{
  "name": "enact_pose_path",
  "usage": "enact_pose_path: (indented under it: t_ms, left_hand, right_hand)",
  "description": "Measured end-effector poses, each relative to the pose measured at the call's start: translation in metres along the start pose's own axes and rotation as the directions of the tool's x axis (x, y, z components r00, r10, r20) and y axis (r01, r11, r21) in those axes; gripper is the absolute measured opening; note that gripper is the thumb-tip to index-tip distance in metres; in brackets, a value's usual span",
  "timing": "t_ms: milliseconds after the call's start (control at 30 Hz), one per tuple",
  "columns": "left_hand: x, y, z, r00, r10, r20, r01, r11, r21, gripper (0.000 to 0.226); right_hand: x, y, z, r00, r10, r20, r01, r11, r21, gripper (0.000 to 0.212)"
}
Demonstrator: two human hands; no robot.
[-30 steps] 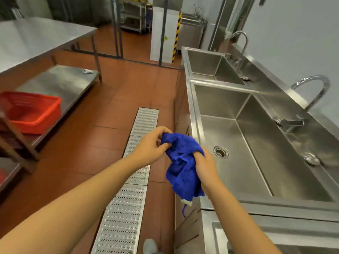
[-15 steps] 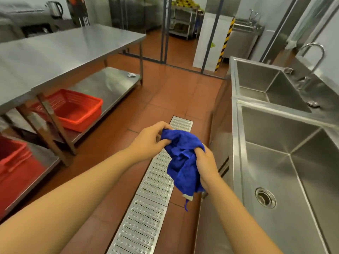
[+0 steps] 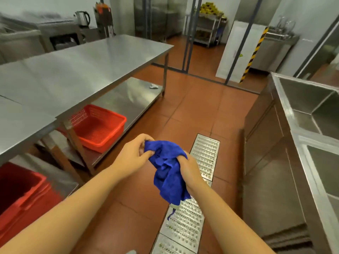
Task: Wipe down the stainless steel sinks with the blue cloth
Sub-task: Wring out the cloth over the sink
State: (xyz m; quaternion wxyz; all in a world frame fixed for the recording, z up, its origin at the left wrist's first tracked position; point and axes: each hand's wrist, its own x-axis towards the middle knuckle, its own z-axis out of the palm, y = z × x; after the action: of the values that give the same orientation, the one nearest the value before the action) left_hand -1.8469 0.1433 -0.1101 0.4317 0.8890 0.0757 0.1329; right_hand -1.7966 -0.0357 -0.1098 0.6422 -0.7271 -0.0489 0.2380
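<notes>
A crumpled blue cloth hangs in the air between both hands, above the floor. My left hand pinches its upper left edge. My right hand grips its right side with curled fingers. A white tag and a loose thread dangle from the cloth's lower end. The stainless steel sinks run along the right edge of the view, well to the right of my hands; only parts of two basins show.
A steel work table stands on the left, with a red basket on its lower shelf and red crates at the lower left. A perforated metal floor drain runs beneath my hands on the orange tiled floor.
The view has swung left, so the sinks slid to the right edge and the work table came into view. Both hands keep holding the cloth in much the same way.
</notes>
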Motion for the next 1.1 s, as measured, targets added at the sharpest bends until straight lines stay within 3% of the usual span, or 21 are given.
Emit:
enact_pose_path:
  t_ms: [300,733,1100]
  left_hand:
    - [0.167,-0.027,-0.027,0.984,0.142,0.107,-0.139,0.99,-0.037,0.031]
    - [0.435,-0.016,0.072,0.899,0.301,0.319,-0.263,0.952,-0.157,0.026]
    - [0.623,0.008,0.144,0.832,0.407,0.378,-0.318,0.907,-0.276,0.026]
  right_hand:
    - [0.121,-0.061,0.015,0.986,-0.055,-0.156,0.061,0.998,0.033,0.019]
    - [0.33,-0.104,-0.091,0.918,-0.005,-0.396,0.074,0.985,0.157,0.018]
    - [0.478,-0.154,-0.177,0.855,0.022,-0.518,0.084,0.98,0.181,0.02]
